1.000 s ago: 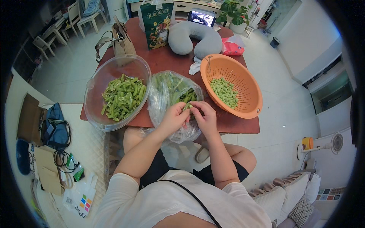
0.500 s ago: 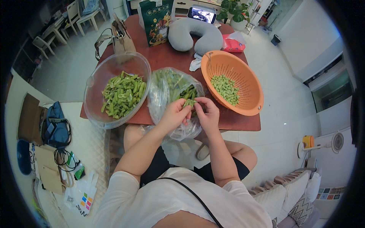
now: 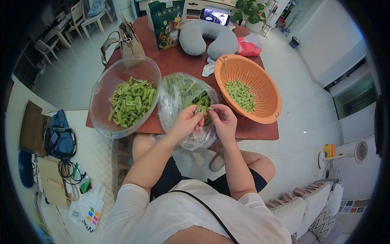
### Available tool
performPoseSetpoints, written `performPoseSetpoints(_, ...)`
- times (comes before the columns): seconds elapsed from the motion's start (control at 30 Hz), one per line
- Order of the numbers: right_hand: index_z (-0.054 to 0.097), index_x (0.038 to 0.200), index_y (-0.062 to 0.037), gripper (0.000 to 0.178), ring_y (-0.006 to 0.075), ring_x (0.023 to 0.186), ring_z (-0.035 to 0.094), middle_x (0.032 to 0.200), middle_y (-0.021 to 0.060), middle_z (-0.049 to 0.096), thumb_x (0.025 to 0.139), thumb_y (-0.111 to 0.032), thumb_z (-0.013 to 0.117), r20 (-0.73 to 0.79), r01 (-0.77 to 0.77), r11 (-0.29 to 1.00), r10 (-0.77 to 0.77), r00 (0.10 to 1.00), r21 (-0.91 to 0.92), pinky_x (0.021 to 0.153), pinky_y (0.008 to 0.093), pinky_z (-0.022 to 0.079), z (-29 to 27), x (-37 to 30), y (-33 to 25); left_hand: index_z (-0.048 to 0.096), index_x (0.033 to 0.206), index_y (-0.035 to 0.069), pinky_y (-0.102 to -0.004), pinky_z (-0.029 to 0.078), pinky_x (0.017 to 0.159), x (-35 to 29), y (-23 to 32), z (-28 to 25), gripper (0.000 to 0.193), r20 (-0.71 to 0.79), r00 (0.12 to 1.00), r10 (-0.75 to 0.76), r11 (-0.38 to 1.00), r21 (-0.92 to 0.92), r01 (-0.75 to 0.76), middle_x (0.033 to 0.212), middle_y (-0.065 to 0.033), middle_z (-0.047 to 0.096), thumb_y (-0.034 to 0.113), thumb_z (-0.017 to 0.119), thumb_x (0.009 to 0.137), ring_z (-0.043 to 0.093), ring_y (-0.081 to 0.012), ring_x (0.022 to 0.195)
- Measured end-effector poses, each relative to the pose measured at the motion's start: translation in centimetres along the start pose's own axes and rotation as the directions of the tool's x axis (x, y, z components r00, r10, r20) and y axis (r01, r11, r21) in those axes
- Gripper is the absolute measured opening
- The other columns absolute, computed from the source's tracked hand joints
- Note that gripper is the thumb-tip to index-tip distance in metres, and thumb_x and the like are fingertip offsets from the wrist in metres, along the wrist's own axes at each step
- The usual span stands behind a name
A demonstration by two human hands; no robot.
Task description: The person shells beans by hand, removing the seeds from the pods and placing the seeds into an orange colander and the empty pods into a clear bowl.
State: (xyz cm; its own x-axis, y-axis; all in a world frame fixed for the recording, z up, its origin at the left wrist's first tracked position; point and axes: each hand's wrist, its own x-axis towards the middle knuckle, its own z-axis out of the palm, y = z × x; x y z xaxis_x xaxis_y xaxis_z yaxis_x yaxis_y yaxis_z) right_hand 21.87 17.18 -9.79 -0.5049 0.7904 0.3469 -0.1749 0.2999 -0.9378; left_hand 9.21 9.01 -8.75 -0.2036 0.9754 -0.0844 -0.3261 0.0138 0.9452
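Note:
Between my fingers, over a clear plastic bag (image 3: 167,106) of green pods, is an opened soybean pod (image 3: 200,109). My left hand (image 3: 187,123) pinches this split pod. Just to its right, my right hand (image 3: 224,122) holds a small green bean (image 3: 210,108) between thumb and forefinger. A clear plastic basin (image 3: 97,110) on the left holds a heap of green pods (image 3: 132,101). On the right an orange colander (image 3: 266,83) has shelled green beans (image 3: 240,94) gathered at its bottom.
Toward the table's (image 3: 172,61) far side are a beige handbag (image 3: 132,42), a green package (image 3: 165,26), a grey neck pillow (image 3: 193,38), a phone (image 3: 215,16) with a lit screen and a pink packet (image 3: 248,46). A white cloth (image 3: 209,68) lies by the colander.
My right hand has drawn slightly right, away from my left. The pod is split open, and a bean now shows at my right fingertips.

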Motion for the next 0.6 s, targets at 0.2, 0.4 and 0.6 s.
performPoseSetpoints(0.2, 0.055, 0.102, 0.0011, 0.019, 0.0123, 0.080, 0.060, 0.089, 0.0085, 0.062, 0.083, 0.003, 0.055, -0.089, -0.130, 0.922, 0.174, 0.981, 0.365, 0.071, 0.0225, 0.048, 0.3, -1.8, -2.7, 0.049, 0.097, 0.002, -0.0196, 0.044, 0.046, -0.1, 0.2, 0.1, 0.013, 0.006, 1.000, -0.023, 0.999, -0.028, 0.023, 0.067, -0.0004, 0.051, 0.013, 0.043, 0.092, 0.045, -0.0042, 0.049)
performPoseSetpoints(0.4, 0.055, 0.102, 0.0013, 0.022, 0.0129, 0.078, 0.059, 0.089, 0.0100, 0.063, 0.081, 0.004, 0.057, 0.041, -0.212, 0.849, 0.219, 0.975, 0.484, 0.069, 0.0232, 0.048, 0.4, -3.3, -4.3, 0.049, 0.097, 0.002, -0.0201, 0.045, 0.047, 0.0, 0.1, 0.1, 0.014, 0.001, 1.000, -0.006, 0.999, -0.040, 0.007, 0.068, -0.0007, 0.052, 0.013, 0.043, 0.092, 0.046, -0.0044, 0.050)
performPoseSetpoints(0.6, 0.055, 0.097, 0.0013, 0.019, 0.0133, 0.077, 0.058, 0.089, 0.0102, 0.062, 0.079, 0.007, 0.056, 0.033, -0.179, 0.928, 0.178, 0.984, 0.328, 0.068, 0.0242, 0.049, 0.0, -3.2, -6.5, 0.049, 0.097, 0.002, -0.0198, 0.045, 0.047, -0.1, 0.2, 0.1, 0.014, 0.024, 1.000, 0.013, 1.000, -0.014, -0.013, 0.069, -0.0008, 0.053, 0.013, 0.044, 0.092, 0.047, -0.0043, 0.051)
